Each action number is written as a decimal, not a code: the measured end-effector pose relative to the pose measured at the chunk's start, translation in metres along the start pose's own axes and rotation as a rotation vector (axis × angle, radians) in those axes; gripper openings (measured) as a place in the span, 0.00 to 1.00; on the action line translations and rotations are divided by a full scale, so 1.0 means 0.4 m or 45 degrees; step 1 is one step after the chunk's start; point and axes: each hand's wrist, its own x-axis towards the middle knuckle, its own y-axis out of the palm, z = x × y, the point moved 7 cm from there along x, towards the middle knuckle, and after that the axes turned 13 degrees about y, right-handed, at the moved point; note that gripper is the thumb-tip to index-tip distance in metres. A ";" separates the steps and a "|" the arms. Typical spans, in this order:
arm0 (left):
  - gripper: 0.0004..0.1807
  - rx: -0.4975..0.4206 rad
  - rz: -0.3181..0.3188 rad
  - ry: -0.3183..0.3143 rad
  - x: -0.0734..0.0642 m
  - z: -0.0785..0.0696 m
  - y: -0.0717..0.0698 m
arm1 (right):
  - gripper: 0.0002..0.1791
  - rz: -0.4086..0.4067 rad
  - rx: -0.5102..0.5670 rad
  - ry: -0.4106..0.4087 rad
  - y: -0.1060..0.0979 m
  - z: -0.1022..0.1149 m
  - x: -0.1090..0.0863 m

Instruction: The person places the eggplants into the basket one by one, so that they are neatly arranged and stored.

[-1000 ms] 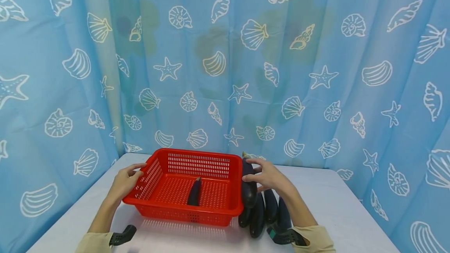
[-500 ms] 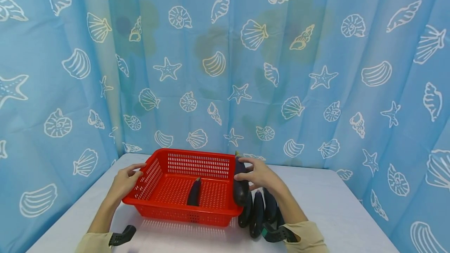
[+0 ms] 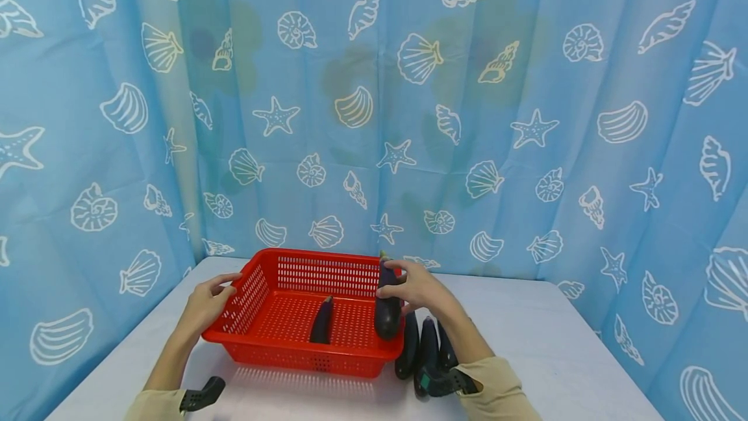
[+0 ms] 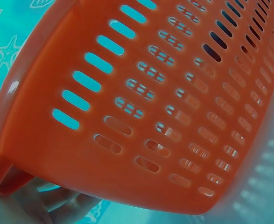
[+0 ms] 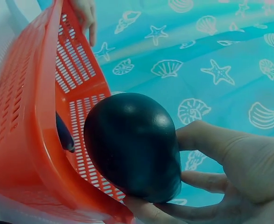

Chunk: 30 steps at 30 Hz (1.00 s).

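Observation:
My right hand [image 3: 422,288] grips a large dark eggplant [image 3: 387,318] by its side, thumb and fingers around it. In the head view it overlaps the right end of the red plastic basket [image 3: 280,357], green stem pointing away. The right wrist view shows the eggplant's rounded end [image 5: 132,144] by the basket rim. At the basket's other end my left hand [image 3: 206,304] holds the rim, its fingers partly hidden behind the wall in the left wrist view. A slimmer eggplant [image 3: 322,322] lies on the basket's slotted floor.
Several more eggplants [image 3: 429,351] lie side by side on the white table [image 3: 543,343], right of the basket and partly under my right forearm. A blue curtain [image 3: 374,115] with white shell prints hangs behind and along both sides.
My right hand has carried the eggplant left, from beside the basket's right rim to over its right end. The left hand and the basket have stayed in place.

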 end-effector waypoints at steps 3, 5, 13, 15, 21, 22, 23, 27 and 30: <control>0.25 0.001 -0.001 -0.002 0.000 0.000 0.000 | 0.38 0.005 -0.006 -0.004 0.008 0.006 0.003; 0.25 0.001 -0.001 -0.003 0.000 0.001 0.000 | 0.38 0.015 -0.009 -0.010 0.014 0.010 0.005; 0.25 0.007 0.005 -0.001 0.003 0.001 -0.001 | 0.38 0.004 -0.057 -0.013 0.035 0.023 0.014; 0.25 0.008 0.004 -0.002 0.003 0.001 -0.001 | 0.38 -0.001 -0.084 -0.019 0.040 0.027 0.017; 0.25 0.003 0.004 0.000 0.002 0.000 -0.002 | 0.37 -0.009 -0.113 -0.014 0.060 0.037 0.021; 0.25 0.004 0.003 -0.002 0.002 0.000 -0.002 | 0.38 -0.013 -0.118 -0.017 0.064 0.039 0.021; 0.25 0.003 0.003 -0.003 0.001 0.000 -0.002 | 0.38 -0.015 -0.125 -0.020 0.069 0.040 0.021; 0.25 -0.001 0.005 -0.002 0.002 0.000 -0.002 | 0.38 -0.003 -0.133 -0.031 0.087 0.045 0.021; 0.25 0.005 0.005 0.000 0.003 0.000 -0.001 | 0.38 0.000 -0.129 -0.031 0.101 0.046 0.025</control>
